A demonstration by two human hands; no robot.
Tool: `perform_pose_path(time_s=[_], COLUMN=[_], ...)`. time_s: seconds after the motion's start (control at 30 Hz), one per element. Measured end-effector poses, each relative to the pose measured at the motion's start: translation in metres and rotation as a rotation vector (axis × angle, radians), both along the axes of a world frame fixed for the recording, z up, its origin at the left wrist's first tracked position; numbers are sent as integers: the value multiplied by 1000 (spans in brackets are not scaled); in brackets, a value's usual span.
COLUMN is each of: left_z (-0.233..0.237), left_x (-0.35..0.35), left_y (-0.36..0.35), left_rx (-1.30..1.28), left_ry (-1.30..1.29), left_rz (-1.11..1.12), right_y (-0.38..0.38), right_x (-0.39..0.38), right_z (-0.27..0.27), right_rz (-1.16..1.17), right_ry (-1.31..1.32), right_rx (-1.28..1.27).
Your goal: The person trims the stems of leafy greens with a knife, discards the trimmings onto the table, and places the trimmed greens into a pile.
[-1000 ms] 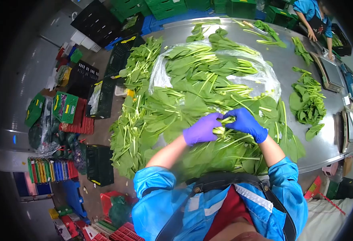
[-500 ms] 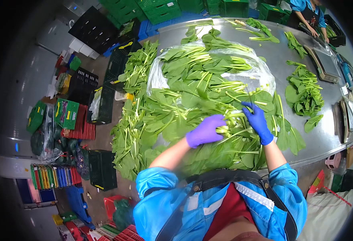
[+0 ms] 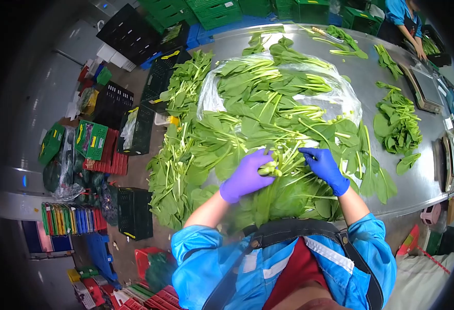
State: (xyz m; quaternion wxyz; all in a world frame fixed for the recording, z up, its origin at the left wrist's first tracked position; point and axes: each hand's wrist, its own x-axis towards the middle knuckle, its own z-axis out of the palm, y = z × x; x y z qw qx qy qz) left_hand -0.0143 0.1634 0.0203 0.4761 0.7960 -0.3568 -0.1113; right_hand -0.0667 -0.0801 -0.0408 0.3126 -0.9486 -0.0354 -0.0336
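My left hand (image 3: pixel 246 176), in a purple glove, is closed round a bunch of leafy greens (image 3: pixel 271 169). The pale cut stem ends stick out past its fingers, and the leaves hang toward my apron. My right hand (image 3: pixel 326 168), in a blue glove, is just right of that bunch, over loose stems. Its fingers are pinched together at the tips; what they hold, if anything, I cannot make out. Both hands are above a wide heap of leafy greens (image 3: pixel 221 139) on the metal table. Clear plastic sheeting (image 3: pixel 210 98) lies partly under the heap.
Separate bundles of greens (image 3: pixel 398 124) lie on the metal table (image 3: pixel 361 75) to the right, near weighing scales (image 3: pixel 423 90). A co-worker's arm (image 3: pixel 415 41) reaches in at the far right. Dark crates (image 3: pixel 134 213) stand on the left; green crates (image 3: pixel 214 13) are stacked behind.
My left hand has moved left and slightly nearer my body with the bunch. My right hand has come down and left, its fingers now pinched near the loose stems. The view has shifted slightly.
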Motion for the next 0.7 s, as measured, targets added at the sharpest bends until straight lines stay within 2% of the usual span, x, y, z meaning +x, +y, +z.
perform_pose_path(time_s=[0.07,0.13,0.2,0.23,0.27,0.3,0.33,0.4,0.43,0.5,0.53,0.57,0.6,0.67,0.7], left_z=[-4,-4,1,5,0,-7,-17,-25,-34,-41,-16,2,-3,-7,-14], left_x=[-1,3,9,17,36,53,61,71,71,53,33,22,21,25,31], left_y=[-1,-1,2,9,22,36,47,57,52,20,3,-13,-20,-24,-20], left_rx=[101,54,-38,46,50,111,111,447,449,197,67,-6,37,-66,-61], left_ry=[-164,-59,144,402,542,586,587,-621,-621,-424,21,269,510,845,846], left_rz=[-77,-108,-168,16,107,290,297,374,371,68,-51,-122,-224,-220,-228], right_y=[20,33,37,34,27,16,6,2,4,15,20,25,27,10,-6], right_x=[-3,7,16,17,19,22,25,28,28,25,24,21,20,21,21], right_z=[37,50,49,50,54,45,36,36,36,51,54,56,57,49,35], right_rz=[54,97,149,82,-9,-103,-198,-197,-144,-49,-48,1,52,47,98], right_ry=[119,137,308,396,406,420,431,434,404,384,384,400,415,457,613], right_rx=[728,702,674,833,847,878,907,922,884,823,820,880,941,944,925])
